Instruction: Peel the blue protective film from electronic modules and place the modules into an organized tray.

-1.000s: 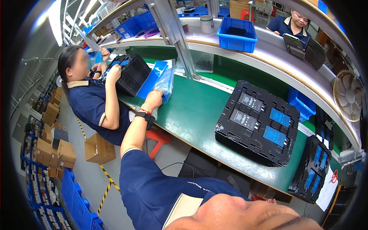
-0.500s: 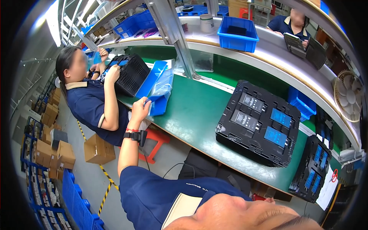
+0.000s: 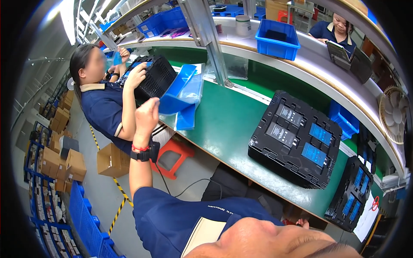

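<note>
My left hand (image 3: 147, 117) is closed at the left end of the bench, pinching the edge of a thin blue plastic sheet (image 3: 174, 104). The sheet bends up from a pile of blue sheets (image 3: 186, 120) and clear film (image 3: 192, 91). A black wristband sits on that wrist. Low in the picture, close to my body, my right hand (image 3: 303, 223) shows only in part, so its grip is hidden. Before me rests a stack of black plastic trays (image 3: 275, 151); the top one holds flat battery packs, two with black faces (image 3: 282, 134) and two blue (image 3: 314, 154).
Another black tray (image 3: 350, 193) with blue packs stands at the right, beside red scissors (image 3: 375, 203) on white paper. At the left a co-worker (image 3: 103, 101) handles packs at a tilted black tray (image 3: 155, 79). A blue bin (image 3: 278, 41) and fan (image 3: 392, 111) stand beyond the bench.
My left hand has risen and moved slightly left, lifting the blue sheet's edge with it. The whole view has shifted a little.
</note>
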A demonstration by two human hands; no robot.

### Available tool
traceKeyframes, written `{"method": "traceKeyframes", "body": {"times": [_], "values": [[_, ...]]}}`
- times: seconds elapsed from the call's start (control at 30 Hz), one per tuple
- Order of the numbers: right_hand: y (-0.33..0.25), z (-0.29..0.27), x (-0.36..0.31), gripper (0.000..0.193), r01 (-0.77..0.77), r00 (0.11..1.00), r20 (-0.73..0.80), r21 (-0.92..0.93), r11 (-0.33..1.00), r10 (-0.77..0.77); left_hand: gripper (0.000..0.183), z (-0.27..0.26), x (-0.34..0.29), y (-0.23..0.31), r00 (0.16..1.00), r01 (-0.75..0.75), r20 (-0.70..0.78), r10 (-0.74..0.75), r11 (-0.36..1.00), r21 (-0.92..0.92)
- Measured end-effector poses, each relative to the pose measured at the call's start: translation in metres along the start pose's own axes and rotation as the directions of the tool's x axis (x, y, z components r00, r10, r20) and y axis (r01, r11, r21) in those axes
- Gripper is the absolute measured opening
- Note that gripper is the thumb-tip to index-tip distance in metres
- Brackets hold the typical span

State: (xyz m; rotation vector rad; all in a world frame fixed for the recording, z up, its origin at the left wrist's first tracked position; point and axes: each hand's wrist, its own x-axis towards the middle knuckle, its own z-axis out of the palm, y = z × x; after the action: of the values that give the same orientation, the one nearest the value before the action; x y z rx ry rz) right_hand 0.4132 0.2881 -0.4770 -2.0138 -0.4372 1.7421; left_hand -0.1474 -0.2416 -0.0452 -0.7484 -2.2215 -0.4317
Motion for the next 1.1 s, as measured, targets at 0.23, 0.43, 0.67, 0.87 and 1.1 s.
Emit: {"method": "traceKeyframes", "body": {"times": [0.23, 0.43, 0.67, 0.87, 1.1], "values": [[0.026, -0.030, 0.074, 0.046, -0.008, 0.994, 0.108, -0.069, 0.998, 0.016, 0.014, -0.050, 0.085, 0.027, 0.997, 0.043, 0.072, -0.042, 0.999, -0.011], [0.028, 0.001, 0.018, 0.042, -0.021, 0.997, 0.069, -0.124, 0.992, 0.030, 0.022, -0.010, 0.149, 0.037, 0.999, -0.049, -0.013, 0.047, 0.952, -0.302], [0.028, -0.004, -0.008, 0.041, 0.064, 0.987, 0.153, -0.071, 0.995, -0.052, 0.011, 0.087, 0.178, 0.112, 0.918, -0.151, -0.397, 0.023, 0.943, -0.296], [0.031, -0.022, -0.007, 0.036, 0.047, 0.992, 0.120, -0.120, 0.992, -0.033, 0.020, 0.124, 0.061, 0.137, 0.867, -0.454, -0.305, 0.394, 0.876, -0.160], [0.028, -0.022, -0.008, 0.027, 0.012, 0.990, 0.140, -0.137, 0.991, 0.007, 0.037, 0.161, -0.036, 0.133, 0.747, -0.317, 0.461, 0.479, 0.866, -0.387]]}}
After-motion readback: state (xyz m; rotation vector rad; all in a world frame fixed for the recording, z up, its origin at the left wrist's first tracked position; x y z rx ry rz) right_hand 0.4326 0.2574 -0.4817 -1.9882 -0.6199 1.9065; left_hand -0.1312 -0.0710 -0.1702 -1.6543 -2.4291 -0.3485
